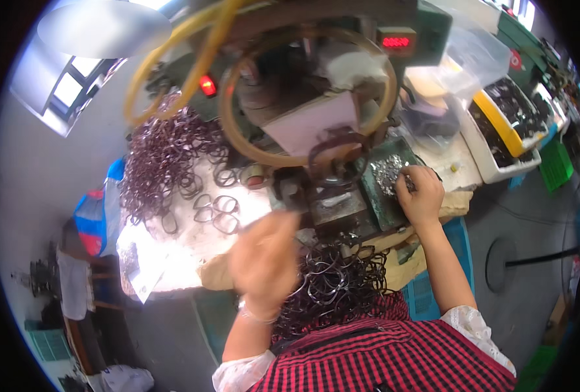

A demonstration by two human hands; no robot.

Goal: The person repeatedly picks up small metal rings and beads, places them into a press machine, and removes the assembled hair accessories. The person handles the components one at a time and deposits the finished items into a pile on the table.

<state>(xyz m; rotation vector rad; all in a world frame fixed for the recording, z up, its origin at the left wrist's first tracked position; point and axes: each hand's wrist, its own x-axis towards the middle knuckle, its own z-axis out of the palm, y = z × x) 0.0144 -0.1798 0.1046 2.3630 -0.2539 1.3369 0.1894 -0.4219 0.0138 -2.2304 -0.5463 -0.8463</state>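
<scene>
My right hand reaches into a green metal tray of small shiny silver pieces. Its fingertips are drawn together at the edge of the pieces; whatever is between them is hidden. Motion smears my left hand, raised in front of the bench machine's work area, so its fingers cannot be read. Just below and right of it, a heap of dark, glossy loops fills my lap. On the bright tabletop to the left lie several single dark loops beside a tall tangled pile.
The green machine stands ahead, with a red digital display, a lit red switch and a big yellowish ring. At right are a clear plastic container, white bins of dark parts and a blue crate.
</scene>
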